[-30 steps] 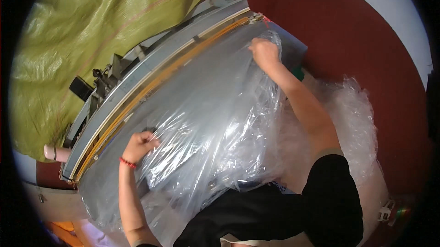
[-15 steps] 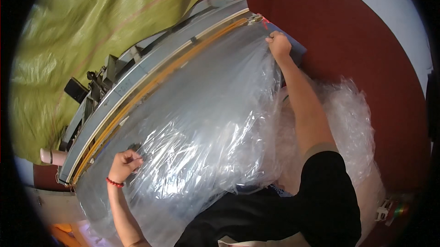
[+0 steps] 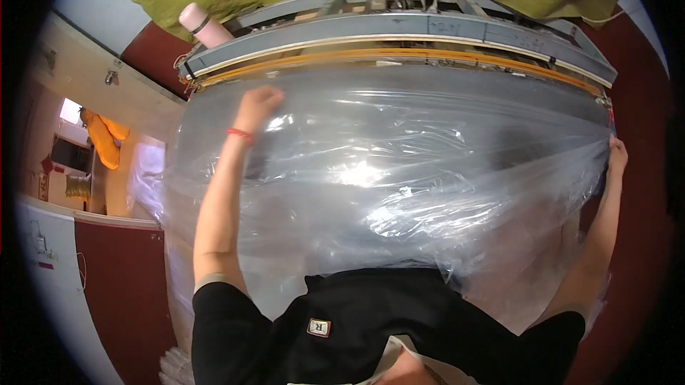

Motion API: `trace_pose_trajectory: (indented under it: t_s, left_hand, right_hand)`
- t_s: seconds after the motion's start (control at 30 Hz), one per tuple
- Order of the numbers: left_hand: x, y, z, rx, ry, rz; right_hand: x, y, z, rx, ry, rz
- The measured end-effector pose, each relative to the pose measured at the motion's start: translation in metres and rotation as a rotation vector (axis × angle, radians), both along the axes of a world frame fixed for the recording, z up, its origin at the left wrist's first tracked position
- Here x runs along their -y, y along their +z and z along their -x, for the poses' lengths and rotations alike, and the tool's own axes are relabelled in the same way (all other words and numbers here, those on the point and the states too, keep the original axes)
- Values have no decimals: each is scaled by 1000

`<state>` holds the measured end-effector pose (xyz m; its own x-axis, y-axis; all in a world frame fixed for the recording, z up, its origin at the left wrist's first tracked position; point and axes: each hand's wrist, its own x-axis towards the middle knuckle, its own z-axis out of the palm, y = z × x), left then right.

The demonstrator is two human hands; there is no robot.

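Clear plastic film [image 3: 335, 128] is now spread flatter, leaving fewer folds, clamped by the right hand [image 3: 618, 152]; the blurred left hand's [image 3: 260, 108] grip cannot be told.

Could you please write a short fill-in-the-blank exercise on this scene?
A ____ bracelet circles the wrist of the left hand.
The bottle by the left end of the metal frame is ____.
The shirt is mainly ____.
The right hand grips the clear plastic sheet on its ____ side.

Missing words: red; pink; black; right.
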<state>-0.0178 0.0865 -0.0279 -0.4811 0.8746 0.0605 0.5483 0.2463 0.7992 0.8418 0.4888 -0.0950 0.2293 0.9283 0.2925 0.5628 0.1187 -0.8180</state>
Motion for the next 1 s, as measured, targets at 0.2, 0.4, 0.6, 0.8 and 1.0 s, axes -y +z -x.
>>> trace_pose_trajectory:
  t_s: [0.2,0.4,0.6,0.8,1.0]
  left_hand:
    - [2,-15,-11,-626,187,-98]
    - [-10,-10,-21,-432,171,-65]
    - [-30,19,-14,-270,273,-290]
    - [-22,-5,58,157,540,-422]
    - [-24,-42,109,129,544,-603]
  right_hand:
    - [82,79,68,-197,125,-78]
    - [120,104,34,-135,88,-119]
    - [63,77,24,-609,121,60]
    - [38,61,199,403,-232,-465]
    - [-1,15,258,-49,-87,-314]
